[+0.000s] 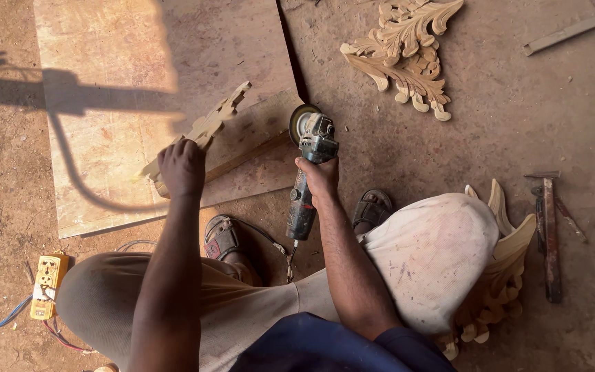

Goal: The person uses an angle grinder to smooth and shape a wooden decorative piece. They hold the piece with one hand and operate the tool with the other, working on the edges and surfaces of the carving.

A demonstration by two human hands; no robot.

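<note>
Wooden carved piece slants up-right, gripped tight by the left hand mid-frame; right hand clutches the grinder, disc pointing toward it.

A single head-worn camera looked steeply down from close above the squatting person's knees, facing forward over the dirt floor and plywood board.

Carving: pale yellow wood. Grinder: grey-green, black grip. Power strip: yellow. Floor: reddish-brown dust.
</note>
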